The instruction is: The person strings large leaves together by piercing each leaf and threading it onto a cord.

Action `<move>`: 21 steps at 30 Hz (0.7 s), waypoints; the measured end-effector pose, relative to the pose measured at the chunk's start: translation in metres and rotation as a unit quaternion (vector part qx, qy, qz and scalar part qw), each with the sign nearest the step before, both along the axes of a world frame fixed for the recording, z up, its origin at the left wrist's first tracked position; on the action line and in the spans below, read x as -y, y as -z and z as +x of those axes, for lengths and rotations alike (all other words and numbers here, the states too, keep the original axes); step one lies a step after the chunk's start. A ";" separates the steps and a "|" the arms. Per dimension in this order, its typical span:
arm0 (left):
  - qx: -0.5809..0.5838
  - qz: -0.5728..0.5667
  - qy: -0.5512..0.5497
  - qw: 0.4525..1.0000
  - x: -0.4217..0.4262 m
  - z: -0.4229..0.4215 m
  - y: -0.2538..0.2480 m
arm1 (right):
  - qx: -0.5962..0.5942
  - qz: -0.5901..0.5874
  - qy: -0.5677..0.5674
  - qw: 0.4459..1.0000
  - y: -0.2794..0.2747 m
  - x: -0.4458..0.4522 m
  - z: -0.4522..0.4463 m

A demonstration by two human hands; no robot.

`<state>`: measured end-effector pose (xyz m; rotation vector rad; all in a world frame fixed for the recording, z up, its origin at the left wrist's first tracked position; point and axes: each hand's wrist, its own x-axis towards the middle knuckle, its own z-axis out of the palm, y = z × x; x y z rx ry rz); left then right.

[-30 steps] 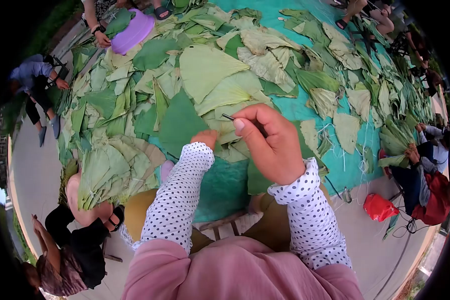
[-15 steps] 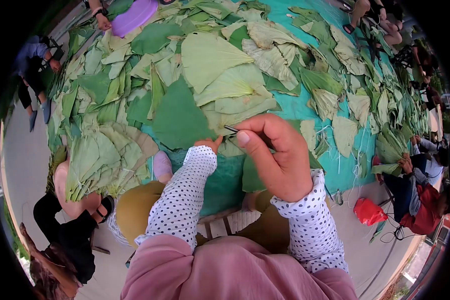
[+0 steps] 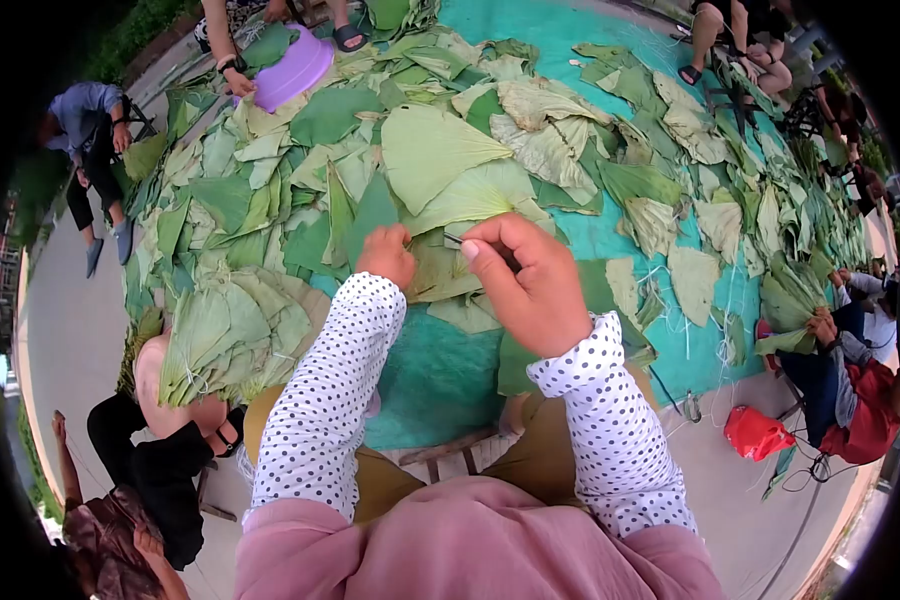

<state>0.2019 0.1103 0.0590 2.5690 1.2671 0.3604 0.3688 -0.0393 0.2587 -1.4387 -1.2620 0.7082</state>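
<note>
My left hand (image 3: 388, 255) is closed at the lower edge of a dark green lotus leaf (image 3: 373, 213), which stands tilted beyond the knuckles. Between the thumb and forefinger of my right hand (image 3: 530, 275) is a small thin dark metal tool (image 3: 452, 238); most of it is hidden in the palm. Just past both hands, a large pale green lotus leaf (image 3: 435, 155) lies on the pile, with more pale leaves overlapping under it. The tool's tip is near these leaves, and I cannot tell whether it touches one.
Lotus leaves cover much of a teal sheet (image 3: 430, 375). A tied leaf bundle (image 3: 225, 335) lies at left. A purple basin (image 3: 295, 70) is at the far side beside another person's hand. A red bag (image 3: 758, 433) sits on the ground at right. Several people sit around the sheet.
My left hand has moved up and left, and the dark green leaf has turned from broad side to a narrow slant. My right hand has shifted slightly, still pinching the tool.
</note>
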 end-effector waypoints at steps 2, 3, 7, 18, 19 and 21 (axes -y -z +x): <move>0.173 -0.140 -0.086 0.971 -0.007 -0.005 -0.056 | -0.007 0.012 0.005 1.000 0.000 0.000 -0.001; 0.173 -0.130 -0.081 0.973 -0.011 -0.010 -0.070 | -0.005 0.000 0.005 1.000 -0.001 -0.001 -0.002; 0.468 -0.379 -0.133 0.787 -0.002 -0.025 -0.135 | -0.002 0.011 -0.007 1.000 0.009 -0.002 -0.006; 0.533 -0.517 -0.057 0.667 0.048 -0.016 -0.157 | 0.115 -0.014 0.007 0.993 0.017 -0.012 -0.015; 0.522 -0.522 -0.052 0.672 0.049 -0.015 -0.157 | 0.120 -0.017 0.006 0.993 0.017 -0.013 -0.015; 0.516 -0.525 -0.055 0.675 0.051 -0.015 -0.160 | 0.125 -0.021 0.006 0.992 0.018 -0.015 -0.016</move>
